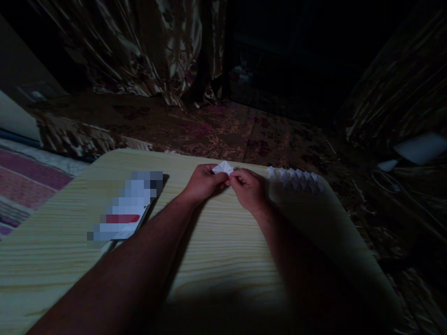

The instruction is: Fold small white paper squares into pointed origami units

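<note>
A small white piece of folded paper with crease lines is held between my two hands over the far middle of the table. My left hand grips its left side, with the thumb pressed on the front. My right hand pinches its lower right edge, thumb and fingertips closed together. The fingers behind the paper are partly hidden. Right of my right hand, several small white folded paper pieces lie in two rows near the table's far right edge.
On the left of the pale wood-grain table lies a blurred white and red item. A patterned ledge and shiny curtains stand behind. Striped bedding is at the left. A white object with a cable sits at the right.
</note>
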`<state>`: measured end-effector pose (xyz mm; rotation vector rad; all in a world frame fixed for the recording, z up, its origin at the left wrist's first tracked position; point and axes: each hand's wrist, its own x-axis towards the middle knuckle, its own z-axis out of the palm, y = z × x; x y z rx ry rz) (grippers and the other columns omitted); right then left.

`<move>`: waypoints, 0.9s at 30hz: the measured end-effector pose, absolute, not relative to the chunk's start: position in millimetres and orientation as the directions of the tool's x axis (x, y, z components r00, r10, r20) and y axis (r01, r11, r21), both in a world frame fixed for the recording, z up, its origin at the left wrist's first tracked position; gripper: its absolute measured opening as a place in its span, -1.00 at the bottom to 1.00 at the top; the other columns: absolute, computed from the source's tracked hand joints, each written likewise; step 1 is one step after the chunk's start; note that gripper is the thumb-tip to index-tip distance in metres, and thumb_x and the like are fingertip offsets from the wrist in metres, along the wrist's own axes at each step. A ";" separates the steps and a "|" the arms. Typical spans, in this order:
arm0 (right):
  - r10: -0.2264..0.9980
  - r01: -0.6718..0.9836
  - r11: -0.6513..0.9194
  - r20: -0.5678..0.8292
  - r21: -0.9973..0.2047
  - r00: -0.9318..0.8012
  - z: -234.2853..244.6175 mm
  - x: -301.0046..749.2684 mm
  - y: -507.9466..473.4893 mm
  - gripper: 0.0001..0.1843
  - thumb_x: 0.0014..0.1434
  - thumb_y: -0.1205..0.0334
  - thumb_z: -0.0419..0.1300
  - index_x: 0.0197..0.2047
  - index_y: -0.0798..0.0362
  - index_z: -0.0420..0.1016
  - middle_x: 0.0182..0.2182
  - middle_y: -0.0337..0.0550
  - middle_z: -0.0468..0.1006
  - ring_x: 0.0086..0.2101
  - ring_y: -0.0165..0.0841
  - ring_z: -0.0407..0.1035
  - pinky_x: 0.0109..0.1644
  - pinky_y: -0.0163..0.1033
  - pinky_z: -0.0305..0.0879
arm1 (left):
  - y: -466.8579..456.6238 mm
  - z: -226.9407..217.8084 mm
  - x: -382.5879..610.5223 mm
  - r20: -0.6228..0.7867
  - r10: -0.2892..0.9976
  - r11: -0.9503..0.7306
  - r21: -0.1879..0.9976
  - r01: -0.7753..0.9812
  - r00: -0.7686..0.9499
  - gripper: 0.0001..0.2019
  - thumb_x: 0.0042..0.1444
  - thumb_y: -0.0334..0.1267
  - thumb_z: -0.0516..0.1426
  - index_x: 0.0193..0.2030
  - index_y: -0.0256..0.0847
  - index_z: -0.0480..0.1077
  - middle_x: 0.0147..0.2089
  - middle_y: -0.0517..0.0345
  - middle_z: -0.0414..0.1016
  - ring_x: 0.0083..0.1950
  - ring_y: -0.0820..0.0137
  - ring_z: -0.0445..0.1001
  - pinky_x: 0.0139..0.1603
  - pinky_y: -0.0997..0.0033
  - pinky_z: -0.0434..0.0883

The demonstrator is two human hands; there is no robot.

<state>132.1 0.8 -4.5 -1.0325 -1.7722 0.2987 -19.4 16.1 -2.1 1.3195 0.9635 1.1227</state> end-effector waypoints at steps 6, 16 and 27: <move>0.671 0.559 0.665 0.725 -0.495 -0.157 -6.7 132.6 3.1 -0.84 0.14 0.33 0.12 -0.44 0.01 0.47 -0.49 -0.25 0.55 -0.41 -0.44 0.40 -0.27 -0.35 0.28 | 17.0 -0.7 -21.0 0.096 0.965 -0.075 0.993 -0.095 0.243 -0.89 -0.09 -0.30 0.19 -0.51 -0.33 0.41 -0.61 0.21 0.39 -0.60 0.54 0.27 -0.58 0.52 0.14; 0.762 0.459 0.615 0.634 -0.642 -0.135 -8.6 131.1 1.7 -0.88 0.13 0.29 0.12 -0.41 0.00 0.46 -0.43 -0.22 0.57 -0.36 -0.40 0.44 -0.22 -0.31 0.33 | 14.3 2.7 -18.2 0.034 0.982 -0.013 0.993 -0.114 0.184 -0.85 -0.08 -0.25 0.20 -0.51 -0.32 0.43 -0.59 0.17 0.43 -0.60 0.54 0.28 -0.58 0.53 0.16; 0.995 -0.077 0.079 0.084 -0.994 -0.057 -1.9 127.5 9.2 -0.71 0.04 0.04 0.19 -0.51 0.10 0.36 -0.61 -0.29 0.43 -0.68 -0.55 0.21 -0.64 -0.41 0.10 | 17.6 -1.6 -19.7 0.018 0.979 0.015 0.987 -0.159 0.204 -0.76 -0.08 -0.15 0.24 -0.43 -0.34 0.46 -0.47 0.07 0.51 -0.55 0.52 0.35 -0.54 0.53 0.22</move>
